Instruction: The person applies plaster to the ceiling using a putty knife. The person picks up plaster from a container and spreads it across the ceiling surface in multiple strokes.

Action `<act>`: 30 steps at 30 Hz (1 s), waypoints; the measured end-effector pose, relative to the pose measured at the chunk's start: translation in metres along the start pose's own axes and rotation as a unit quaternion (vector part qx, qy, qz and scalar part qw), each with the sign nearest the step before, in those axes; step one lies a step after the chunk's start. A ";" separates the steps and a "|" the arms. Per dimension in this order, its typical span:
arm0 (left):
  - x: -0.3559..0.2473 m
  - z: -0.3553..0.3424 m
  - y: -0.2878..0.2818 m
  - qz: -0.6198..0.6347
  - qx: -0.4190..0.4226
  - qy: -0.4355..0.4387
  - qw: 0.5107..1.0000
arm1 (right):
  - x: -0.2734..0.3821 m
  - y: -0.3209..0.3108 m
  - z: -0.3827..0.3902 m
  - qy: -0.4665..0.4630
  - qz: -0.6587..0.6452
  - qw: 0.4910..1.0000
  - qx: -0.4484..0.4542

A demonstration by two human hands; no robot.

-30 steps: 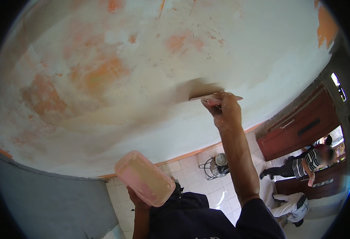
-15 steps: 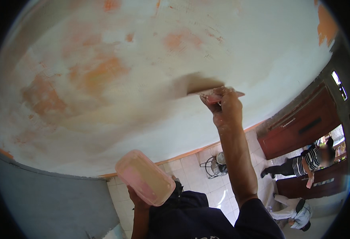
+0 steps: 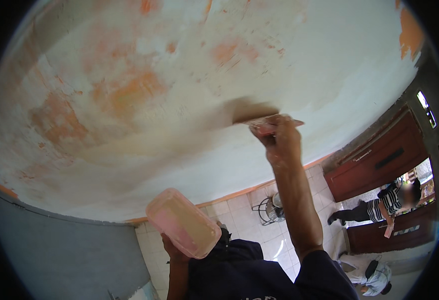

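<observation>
My right hand (image 3: 283,141) is closed round a flat pinkish putty spreader (image 3: 260,121). The spreader's long edge lies at the wall (image 3: 324,75), above a blurred dark shadow. Pale filler covers much of that wall, and orange patches show through it at the left and top. White smears mark the fingers. Lower down, my left hand (image 3: 173,249) grips a pink translucent plastic tub (image 3: 165,210) by its side and underneath. Beige filler seems to lie in the tub, which is tilted; most of the left fingers are hidden beneath it.
A round metal stand (image 3: 269,211) is on the tiled floor (image 3: 233,212) by the wall's foot. Dark red doors (image 3: 379,150) stand at the right. A person in stripes (image 3: 387,202) and another person in light clothes (image 3: 377,277) are there. A grey panel (image 3: 54,250) fills the lower left.
My right hand and the spreader have shifted slightly down and left in the picture. The tub has stayed nearly still. At the lower right, the person in light clothes has changed posture.
</observation>
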State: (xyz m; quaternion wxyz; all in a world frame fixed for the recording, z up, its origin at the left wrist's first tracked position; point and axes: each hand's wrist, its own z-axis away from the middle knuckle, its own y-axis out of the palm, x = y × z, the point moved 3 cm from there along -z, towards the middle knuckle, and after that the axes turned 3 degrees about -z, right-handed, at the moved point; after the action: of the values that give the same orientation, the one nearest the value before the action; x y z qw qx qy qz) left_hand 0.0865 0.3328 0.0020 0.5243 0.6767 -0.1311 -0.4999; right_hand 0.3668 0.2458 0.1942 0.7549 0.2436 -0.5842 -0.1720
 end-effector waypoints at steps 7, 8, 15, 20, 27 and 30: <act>0.006 0.007 0.007 -0.011 0.036 -0.003 0.999 | -0.050 -0.083 0.021 -0.002 0.033 0.996 -0.087; 0.005 0.009 0.005 -0.008 0.019 -0.005 1.000 | -0.066 -0.088 0.016 0.036 0.047 0.990 -0.125; 0.002 0.006 -0.007 0.003 -0.025 -0.009 1.000 | 0.005 -0.013 0.006 -0.031 0.007 0.999 -0.005; 0.009 0.007 0.001 0.004 -0.008 -0.011 1.000 | -0.006 -0.066 0.030 -0.097 0.011 0.992 -0.082; 0.014 -0.002 -0.004 0.018 -0.029 -0.023 0.999 | -0.037 -0.053 -0.029 0.001 0.006 0.998 -0.070; 0.003 -0.003 0.004 0.015 -0.023 -0.005 1.000 | 0.006 -0.020 -0.003 -0.076 0.009 0.997 -0.013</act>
State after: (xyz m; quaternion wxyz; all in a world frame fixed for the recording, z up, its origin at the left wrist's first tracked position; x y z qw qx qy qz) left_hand 0.0913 0.3309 0.0036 0.5467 0.6598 -0.1320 -0.4984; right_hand 0.3719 0.2266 0.1876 0.7130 0.2143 -0.6398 -0.1908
